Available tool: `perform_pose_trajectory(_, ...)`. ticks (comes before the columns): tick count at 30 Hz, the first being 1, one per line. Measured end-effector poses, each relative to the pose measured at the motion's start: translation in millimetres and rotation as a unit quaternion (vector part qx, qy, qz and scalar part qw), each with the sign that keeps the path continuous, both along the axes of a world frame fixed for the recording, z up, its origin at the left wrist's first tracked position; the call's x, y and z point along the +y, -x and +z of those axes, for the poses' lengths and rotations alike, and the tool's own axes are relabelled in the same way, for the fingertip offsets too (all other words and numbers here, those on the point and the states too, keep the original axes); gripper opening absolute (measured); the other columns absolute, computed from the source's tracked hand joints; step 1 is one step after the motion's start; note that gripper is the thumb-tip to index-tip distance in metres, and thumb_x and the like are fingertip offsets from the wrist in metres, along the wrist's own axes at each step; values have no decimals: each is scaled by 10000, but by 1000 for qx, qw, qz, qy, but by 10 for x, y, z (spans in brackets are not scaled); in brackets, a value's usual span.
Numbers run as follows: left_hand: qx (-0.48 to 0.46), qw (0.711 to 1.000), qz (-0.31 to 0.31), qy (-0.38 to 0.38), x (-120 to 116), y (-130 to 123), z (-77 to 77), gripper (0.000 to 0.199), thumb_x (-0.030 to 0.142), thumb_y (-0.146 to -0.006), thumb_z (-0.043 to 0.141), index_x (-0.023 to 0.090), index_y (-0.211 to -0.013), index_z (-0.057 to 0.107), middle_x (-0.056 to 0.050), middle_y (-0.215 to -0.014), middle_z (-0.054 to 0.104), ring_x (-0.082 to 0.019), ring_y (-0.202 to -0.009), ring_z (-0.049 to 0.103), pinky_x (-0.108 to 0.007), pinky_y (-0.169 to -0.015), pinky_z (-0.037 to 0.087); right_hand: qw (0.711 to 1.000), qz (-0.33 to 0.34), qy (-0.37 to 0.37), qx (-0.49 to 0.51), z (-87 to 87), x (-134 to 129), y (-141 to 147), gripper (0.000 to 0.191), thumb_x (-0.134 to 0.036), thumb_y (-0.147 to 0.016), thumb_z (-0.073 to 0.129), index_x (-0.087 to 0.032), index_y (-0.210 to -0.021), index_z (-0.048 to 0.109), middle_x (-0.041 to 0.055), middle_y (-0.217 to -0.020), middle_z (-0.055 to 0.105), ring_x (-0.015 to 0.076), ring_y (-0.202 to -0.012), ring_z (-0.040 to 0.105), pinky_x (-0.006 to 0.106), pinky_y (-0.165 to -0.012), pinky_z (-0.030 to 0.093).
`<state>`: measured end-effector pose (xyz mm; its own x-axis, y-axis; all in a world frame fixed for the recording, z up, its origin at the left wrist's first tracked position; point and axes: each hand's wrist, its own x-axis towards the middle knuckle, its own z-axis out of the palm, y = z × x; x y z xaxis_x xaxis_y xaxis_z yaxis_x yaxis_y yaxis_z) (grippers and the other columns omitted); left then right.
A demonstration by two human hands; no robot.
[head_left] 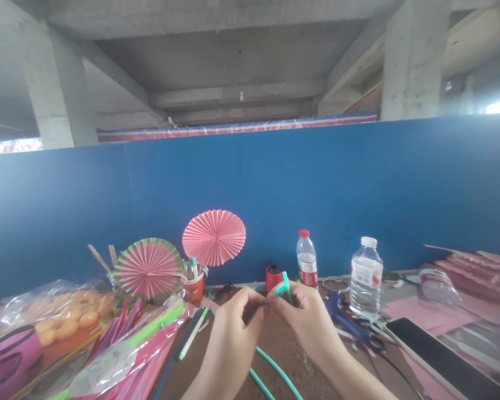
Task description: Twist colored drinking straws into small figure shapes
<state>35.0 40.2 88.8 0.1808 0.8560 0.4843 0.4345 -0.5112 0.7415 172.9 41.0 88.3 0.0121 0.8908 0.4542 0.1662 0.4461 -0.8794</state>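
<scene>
My left hand [236, 333] and my right hand [302, 311] meet at the fingertips above the brown table, both closed in a pinch. A thin, bendable teal strip [287, 288] is gripped in my right fingers, its bent end sticking up above them. My left thumb and forefinger press together on a small piece of it, mostly hidden by the fingers. Lower down, two curved teal strands [277, 371] run between my forearms; whether they join the held strip cannot be seen. A white-and-green marker [193, 334] lies left of my left hand.
Pink pleated paper rosettes [214, 238] stand behind, by an orange pen cup [194, 289]. Plastic-wrapped craft strips [125, 355] lie left. Rightward are a red-capped bottle [307, 261], a water bottle [366, 278], a blue glue gun [346, 321] and a phone [445, 355]. A blue partition [275, 189] rises behind.
</scene>
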Motion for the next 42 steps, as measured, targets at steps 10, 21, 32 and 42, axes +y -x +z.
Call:
perform_pose_trajectory(10, 206, 894, 90, -388, 32, 60, -222, 255, 83, -786, 485, 163, -1026, 524, -61, -910, 629, -178, -843, 585, -288, -730, 459, 983, 21, 72, 167, -141, 40, 55, 323, -353, -739, 562, -179, -551, 366, -99, -445, 234, 54, -435, 177, 197, -414, 149)
perform_pose_trajectory(21, 159, 900, 87, -397, 4, 71, -154, 194, 89, -771, 517, 182, -936, 561, -30, -834, 656, -156, -743, 608, -263, -658, 465, 982, 24, 69, 173, 17, -103, 112, 328, -336, -692, 590, -172, -501, 381, -86, -427, 286, 53, -420, 214, 199, -411, 168)
perform_pose_trajectory(32, 129, 933, 82, -326, -72, 47, -10, 150, 109, -792, 443, 180, -849, 562, -36, -788, 628, -156, -736, 596, -261, -636, 476, 996, 20, 31, 76, 71, -127, 83, 126, -256, -708, 556, -149, -648, 585, -28, -540, 478, 85, -471, 368, 204, -455, 282)
perform_pose_trajectory(42, 194, 922, 49, -332, -17, 97, -28, 158, 129, -823, 442, 187, -924, 549, -47, -834, 615, -171, -763, 568, -303, -684, 452, 999, -39, 16, -19, 91, -91, 37, 160, -247, -706, 524, -144, -597, 579, -10, -561, 529, 131, -571, 458, 226, -545, 348)
